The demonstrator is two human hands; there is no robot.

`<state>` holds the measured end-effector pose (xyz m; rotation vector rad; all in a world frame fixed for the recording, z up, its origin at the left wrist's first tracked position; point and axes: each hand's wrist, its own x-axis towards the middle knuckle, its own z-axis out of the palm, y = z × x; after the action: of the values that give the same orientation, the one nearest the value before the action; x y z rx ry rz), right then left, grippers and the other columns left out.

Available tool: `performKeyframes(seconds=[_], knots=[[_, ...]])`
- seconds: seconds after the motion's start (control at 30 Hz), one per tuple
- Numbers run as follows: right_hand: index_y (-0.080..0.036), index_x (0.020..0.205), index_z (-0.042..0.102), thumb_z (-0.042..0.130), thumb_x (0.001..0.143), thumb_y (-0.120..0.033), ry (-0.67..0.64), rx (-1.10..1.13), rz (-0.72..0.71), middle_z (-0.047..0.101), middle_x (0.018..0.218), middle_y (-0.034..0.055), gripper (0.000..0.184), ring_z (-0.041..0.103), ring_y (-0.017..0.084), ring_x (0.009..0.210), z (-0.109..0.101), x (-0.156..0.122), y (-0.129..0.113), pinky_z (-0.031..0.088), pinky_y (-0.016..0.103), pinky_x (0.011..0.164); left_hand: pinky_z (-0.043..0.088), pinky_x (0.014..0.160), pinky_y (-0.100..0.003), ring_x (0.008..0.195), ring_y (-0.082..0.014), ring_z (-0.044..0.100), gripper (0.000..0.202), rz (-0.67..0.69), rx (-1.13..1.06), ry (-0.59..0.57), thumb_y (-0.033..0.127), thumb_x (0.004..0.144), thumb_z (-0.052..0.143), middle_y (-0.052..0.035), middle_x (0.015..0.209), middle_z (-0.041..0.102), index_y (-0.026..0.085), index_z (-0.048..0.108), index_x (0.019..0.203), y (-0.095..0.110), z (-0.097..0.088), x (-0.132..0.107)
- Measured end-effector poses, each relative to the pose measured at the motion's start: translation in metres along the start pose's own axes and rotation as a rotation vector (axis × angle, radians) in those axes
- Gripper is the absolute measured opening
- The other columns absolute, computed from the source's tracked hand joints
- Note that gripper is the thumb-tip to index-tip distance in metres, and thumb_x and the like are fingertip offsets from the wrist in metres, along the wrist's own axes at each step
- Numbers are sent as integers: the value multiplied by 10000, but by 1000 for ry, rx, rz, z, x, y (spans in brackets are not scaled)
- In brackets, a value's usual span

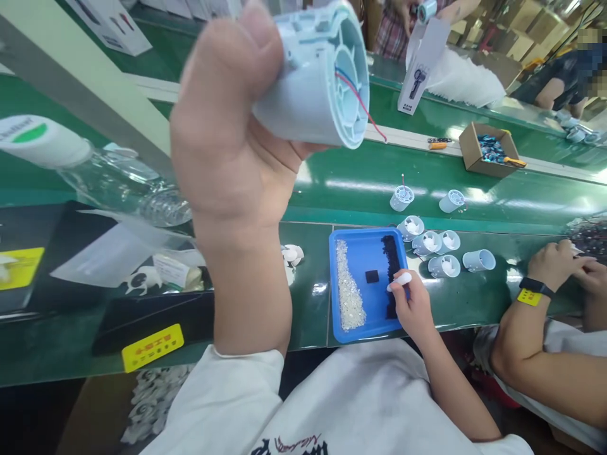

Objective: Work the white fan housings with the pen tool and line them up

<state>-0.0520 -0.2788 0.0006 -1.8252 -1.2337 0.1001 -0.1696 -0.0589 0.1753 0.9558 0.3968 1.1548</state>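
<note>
Raised close to the camera, my left hand [232, 120] is wrapped round a light blue plastic cylinder housing [303, 95]. Its ribbed open end faces right, and a red and a blue wire hang out of it. Lower down, my right hand [415, 309] pinches a small white plastic part [401, 281] above the right side of a blue tray [370, 332]. Clear small pieces [349, 294] lie along the tray's left side, small black pieces [391, 253] along its right, and a black square [372, 276] between them.
Several light blue housings [427, 243] stand right of the tray. A plastic bottle [128, 183] and black trays with a yellow label [152, 347] are at left. A carton of small parts [488, 155] sits farther back. Co-workers' arms [526, 309] are at the right.
</note>
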Motion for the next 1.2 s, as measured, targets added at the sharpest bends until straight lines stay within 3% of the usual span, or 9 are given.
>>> performKeyframes(seconds=[0.13,0.23,0.33,0.47,0.53,0.6,0.73,0.9,1.2], knots=[[-231,920,590,499,941,-294,35,63,-85,649,801,39,113,633,190,724,8,14,-7,518,318,646,566,617,-229,737,-146,630,180,27,-65,-74,280,806,630,-2,738,587,235,511,679,-20,4,7],[-222,880,621,514,937,-276,-55,112,-120,658,775,33,133,628,174,686,13,26,-15,517,293,607,530,595,-225,704,-117,589,156,15,-108,-83,322,744,690,2,766,609,222,571,738,-43,9,11],[-216,882,657,573,920,-279,-101,168,-157,677,812,39,112,648,175,729,3,34,-28,539,294,638,497,600,-207,718,-109,600,222,-19,-30,-98,331,687,765,7,777,635,210,612,791,-63,16,11],[-237,991,662,604,909,-239,251,254,-190,668,908,55,100,667,190,822,-25,42,-44,571,339,726,498,625,-215,707,-118,612,373,-159,72,-153,421,605,824,1,755,660,176,633,813,-78,24,6],[-247,1031,645,597,915,-236,410,328,-189,651,941,59,126,679,192,823,-35,48,-47,586,350,715,518,670,-238,742,-132,623,425,-216,101,-207,472,604,816,-13,792,679,165,648,845,-81,26,3],[-247,1027,636,597,918,-255,475,383,-176,643,959,63,116,694,194,810,-40,55,-48,600,350,696,534,713,-261,782,-146,631,469,-241,122,-237,503,603,812,-25,831,690,160,660,885,-83,27,0],[-236,1000,644,611,915,-292,499,412,-138,649,981,69,107,709,191,801,-40,66,-45,611,334,695,548,768,-293,857,-174,641,493,-252,155,-262,514,619,811,-45,891,699,161,670,933,-84,27,-4],[-234,1008,653,629,908,-282,493,459,-123,667,959,56,113,722,193,813,-39,66,-40,611,316,694,546,767,-291,802,-158,624,502,-265,151,-354,571,634,790,-35,856,682,167,663,905,-84,28,-8],[-249,995,657,633,907,-266,506,492,-137,640,986,33,93,720,169,814,-42,64,-42,620,313,729,526,744,-272,792,-142,584,478,-253,150,-357,558,644,793,-20,852,644,179,666,905,-86,31,-14]])
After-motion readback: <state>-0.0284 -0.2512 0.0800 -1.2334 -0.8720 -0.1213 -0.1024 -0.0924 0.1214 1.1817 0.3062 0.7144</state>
